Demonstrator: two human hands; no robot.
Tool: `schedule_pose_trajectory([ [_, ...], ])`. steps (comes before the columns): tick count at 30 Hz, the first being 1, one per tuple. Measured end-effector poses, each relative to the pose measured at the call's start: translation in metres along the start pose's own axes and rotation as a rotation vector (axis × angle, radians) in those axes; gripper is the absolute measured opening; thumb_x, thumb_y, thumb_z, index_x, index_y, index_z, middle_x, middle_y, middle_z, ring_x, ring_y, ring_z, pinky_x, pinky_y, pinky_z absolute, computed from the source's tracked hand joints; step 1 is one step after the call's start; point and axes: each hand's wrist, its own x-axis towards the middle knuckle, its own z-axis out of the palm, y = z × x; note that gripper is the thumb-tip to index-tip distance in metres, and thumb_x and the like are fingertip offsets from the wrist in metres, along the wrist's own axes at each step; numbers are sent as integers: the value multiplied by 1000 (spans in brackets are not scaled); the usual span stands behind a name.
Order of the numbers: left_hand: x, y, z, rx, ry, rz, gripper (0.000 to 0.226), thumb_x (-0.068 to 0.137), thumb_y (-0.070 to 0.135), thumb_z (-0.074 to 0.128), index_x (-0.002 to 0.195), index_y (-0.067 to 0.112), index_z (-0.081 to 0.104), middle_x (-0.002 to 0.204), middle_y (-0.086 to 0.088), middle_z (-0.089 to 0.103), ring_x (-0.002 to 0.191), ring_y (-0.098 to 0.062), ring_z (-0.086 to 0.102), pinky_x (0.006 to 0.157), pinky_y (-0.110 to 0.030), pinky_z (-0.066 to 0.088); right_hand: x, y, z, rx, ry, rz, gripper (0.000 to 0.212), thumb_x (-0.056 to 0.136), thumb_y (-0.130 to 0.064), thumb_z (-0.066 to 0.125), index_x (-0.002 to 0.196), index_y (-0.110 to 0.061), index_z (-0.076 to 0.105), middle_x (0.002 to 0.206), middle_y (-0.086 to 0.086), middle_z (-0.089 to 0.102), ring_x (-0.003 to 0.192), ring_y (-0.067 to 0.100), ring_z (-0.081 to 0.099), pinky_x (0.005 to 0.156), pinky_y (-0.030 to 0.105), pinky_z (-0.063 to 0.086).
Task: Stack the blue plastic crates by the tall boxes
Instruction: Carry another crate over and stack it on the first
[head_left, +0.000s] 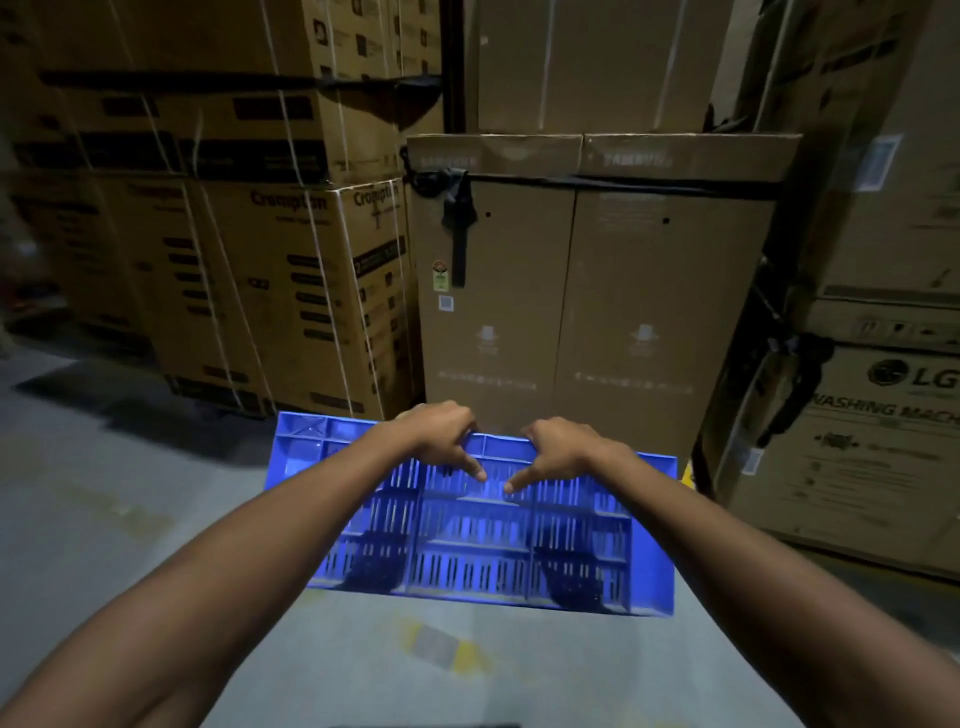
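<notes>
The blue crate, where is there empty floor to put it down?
Bare grey floor lies to the left of the blue crate, in front of the Crompton boxes, and also below the crate, nearest the camera. The right is crowded: the LG washing machine box stands close to the crate's corner. Both hands, left and right, grip its far rim by the tall boxes.

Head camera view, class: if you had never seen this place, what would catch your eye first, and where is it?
The bright blue plastic crate stands out at lower centre, gripped along its far rim by the left hand and the right hand side by side. Right behind it stands a tall brown box bound with a black strap. Stacked cartons fill the left, and an LG washing machine box sits at right.
</notes>
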Motion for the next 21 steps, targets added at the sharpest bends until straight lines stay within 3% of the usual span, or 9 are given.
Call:
schedule_pose_trajectory([
  [3, 37, -30, -10, 44, -11, 56, 54, 65, 70, 72, 74, 17, 67, 58, 6, 69, 62, -7, 63, 59, -30, 49, 48, 7, -13, 107, -121, 46, 52, 53, -61, 84, 70, -15, 65, 63, -5, 66, 60, 17, 63, 63, 31, 54],
  [6, 76, -65, -13, 82, 1, 120, 56, 65, 71, 71, 77, 16, 67, 56, 7, 66, 68, -12, 66, 63, -32, 53, 94, 7, -23, 141, -201, 82, 39, 62, -44, 87, 65, -14, 63, 57, -5, 62, 54, 16, 60, 59, 29, 51],
  [11, 140, -125, -23, 101, 4, 131, 53, 67, 63, 75, 78, 12, 64, 60, 3, 62, 73, -21, 66, 63, -33, 48, 174, 8, -30, 190, -97, 123, 33, 64, -33, 88, 69, -13, 62, 49, -9, 56, 55, 15, 54, 60, 25, 45],
  [13, 167, -148, -23, 60, -34, 123, 46, 68, 52, 80, 79, 9, 67, 66, -2, 66, 73, -23, 66, 65, -34, 51, 201, 6, -32, 124, -35, 139, 36, 64, -37, 86, 75, -12, 63, 59, -6, 62, 66, 20, 60, 65, 30, 48],
  [16, 206, -177, -13, 18, -113, 82, 34, 70, 34, 81, 90, 9, 68, 86, -10, 71, 80, -25, 66, 71, -36, 54, 238, 0, -32, -101, 64, 160, 40, 68, -45, 79, 89, -15, 64, 96, 8, 69, 92, 28, 64, 70, 35, 47],
  [21, 261, -201, 5, 5, 19, 67, 19, 77, 20, 68, 91, 10, 62, 98, -18, 66, 91, -35, 63, 71, -40, 51, 295, 24, -27, -274, 238, 183, 29, 81, -31, 67, 107, -18, 67, 108, 11, 69, 100, 31, 66, 80, 38, 51],
])
